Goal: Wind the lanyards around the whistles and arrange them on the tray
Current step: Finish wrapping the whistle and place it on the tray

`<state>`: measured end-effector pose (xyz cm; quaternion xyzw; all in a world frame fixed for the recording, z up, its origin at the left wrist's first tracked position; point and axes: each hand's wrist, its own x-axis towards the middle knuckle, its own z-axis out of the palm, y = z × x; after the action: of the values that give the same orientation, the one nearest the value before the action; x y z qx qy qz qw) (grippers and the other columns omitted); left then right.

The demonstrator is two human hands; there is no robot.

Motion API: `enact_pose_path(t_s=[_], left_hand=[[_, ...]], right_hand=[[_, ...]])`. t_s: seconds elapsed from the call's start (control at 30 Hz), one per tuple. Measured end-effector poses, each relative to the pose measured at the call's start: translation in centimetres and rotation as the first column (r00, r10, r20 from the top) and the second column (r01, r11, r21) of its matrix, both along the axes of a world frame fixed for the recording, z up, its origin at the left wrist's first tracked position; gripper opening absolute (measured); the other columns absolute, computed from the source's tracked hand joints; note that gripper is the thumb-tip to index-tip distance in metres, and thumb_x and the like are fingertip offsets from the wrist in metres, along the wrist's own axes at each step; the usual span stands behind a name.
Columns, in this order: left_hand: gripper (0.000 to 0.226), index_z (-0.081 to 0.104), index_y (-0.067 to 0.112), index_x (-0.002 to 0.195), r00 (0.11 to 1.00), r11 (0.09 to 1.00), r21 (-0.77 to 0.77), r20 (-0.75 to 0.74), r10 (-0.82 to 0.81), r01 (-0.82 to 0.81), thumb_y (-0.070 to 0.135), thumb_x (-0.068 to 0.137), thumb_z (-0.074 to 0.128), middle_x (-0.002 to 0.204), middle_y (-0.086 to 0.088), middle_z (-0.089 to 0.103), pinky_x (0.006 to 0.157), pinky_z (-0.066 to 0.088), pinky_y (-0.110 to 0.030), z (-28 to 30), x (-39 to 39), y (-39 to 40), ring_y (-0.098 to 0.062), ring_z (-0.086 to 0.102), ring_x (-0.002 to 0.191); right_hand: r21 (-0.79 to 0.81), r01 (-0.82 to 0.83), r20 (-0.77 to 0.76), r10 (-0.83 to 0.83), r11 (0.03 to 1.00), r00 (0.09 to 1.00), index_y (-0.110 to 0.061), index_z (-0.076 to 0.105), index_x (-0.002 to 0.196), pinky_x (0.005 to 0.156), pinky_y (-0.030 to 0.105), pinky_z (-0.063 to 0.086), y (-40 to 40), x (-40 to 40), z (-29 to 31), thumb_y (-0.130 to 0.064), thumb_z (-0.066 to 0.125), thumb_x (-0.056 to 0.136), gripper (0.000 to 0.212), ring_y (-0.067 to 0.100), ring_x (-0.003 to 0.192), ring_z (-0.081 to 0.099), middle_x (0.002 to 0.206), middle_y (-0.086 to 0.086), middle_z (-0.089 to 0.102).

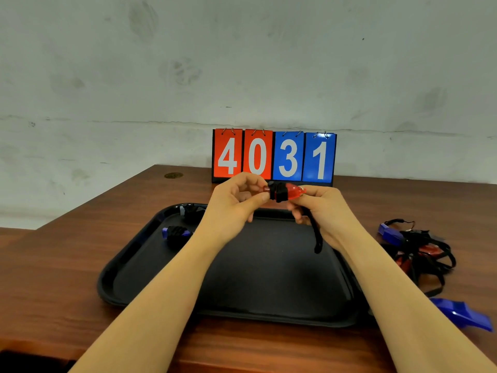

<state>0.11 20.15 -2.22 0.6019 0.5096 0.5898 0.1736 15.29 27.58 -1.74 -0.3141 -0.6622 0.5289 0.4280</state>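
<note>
I hold a red whistle (294, 190) above the far edge of the black tray (269, 310). A black lanyard (278, 192) is wound around its middle, and a loose end (316, 235) hangs down over the tray. My left hand (236, 200) pinches the whistle's left end. My right hand (320, 208) grips the right end and the hanging cord. Two wound whistles lie in the tray's far left corner: a blue one (176, 234) and a second (192, 212), partly hidden behind my left hand.
On the wooden table (67, 265) right of the tray lies a tangle of whistles with loose black lanyards (419, 249). A single blue whistle (465, 313) lies nearer, at the right edge. A flip scoreboard (274, 157) reading 4031 stands at the back against the wall.
</note>
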Motion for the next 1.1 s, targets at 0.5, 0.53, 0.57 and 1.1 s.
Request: enact_pose_path(t_s=[0.5, 0.53, 0.57, 1.1], left_hand=[[0.011, 0.053, 0.020, 0.093, 0.934, 0.934, -0.018, -0.037, 0.356, -0.357, 0.011, 0.089, 0.056, 0.085, 0.011, 0.055, 0.062, 0.040, -0.006, -0.7, -0.9, 1.4, -0.001, 0.053, 0.079], [0.011, 0.052, 0.021, 0.094, 0.925, 0.926, -0.022, -0.053, 0.375, -0.377, 0.011, 0.090, 0.056, 0.086, 0.011, 0.054, 0.062, 0.038, -0.008, -0.7, -1.0, 1.5, 0.000, 0.052, 0.079], [0.012, 0.052, 0.021, 0.094, 0.918, 0.919, -0.023, -0.070, 0.390, -0.393, 0.011, 0.090, 0.055, 0.087, 0.011, 0.054, 0.062, 0.036, -0.008, -0.8, -1.1, 1.5, 0.001, 0.051, 0.079], [0.014, 0.055, 0.019, 0.100, 0.932, 0.969, -0.003, -0.275, 0.238, -0.248, 0.008, 0.090, 0.054, 0.095, 0.010, 0.057, 0.072, 0.033, 0.009, -0.9, -0.7, 1.1, 0.004, 0.053, 0.079]], right_hand=[[0.290, -0.163, 0.214, 0.102, 0.943, 0.971, -0.014, 0.071, 0.077, 0.081, 0.022, 0.050, -0.6, -0.3, -0.3, -0.015, 0.057, 0.089, 0.018, 0.011, 0.062, 0.056, 0.067, -0.006, 0.069], [0.294, -0.162, 0.208, 0.102, 0.942, 0.973, -0.017, 0.071, 0.078, 0.080, 0.021, 0.051, -0.7, -0.3, -0.3, -0.015, 0.057, 0.089, 0.018, 0.010, 0.062, 0.056, 0.069, -0.004, 0.069], [0.303, -0.159, 0.208, 0.098, 0.939, 0.973, -0.020, 0.070, 0.080, 0.078, 0.020, 0.052, -0.7, -0.3, -0.3, -0.015, 0.057, 0.089, 0.017, 0.008, 0.061, 0.056, 0.072, -0.001, 0.069], [0.810, 0.082, 0.191, -0.393, 0.580, 0.900, -0.008, 0.063, 0.109, 0.082, 0.017, 0.044, 0.0, -0.7, -1.5, -0.013, 0.052, 0.092, 0.020, 0.013, 0.097, 0.058, 0.101, 0.006, 0.065]])
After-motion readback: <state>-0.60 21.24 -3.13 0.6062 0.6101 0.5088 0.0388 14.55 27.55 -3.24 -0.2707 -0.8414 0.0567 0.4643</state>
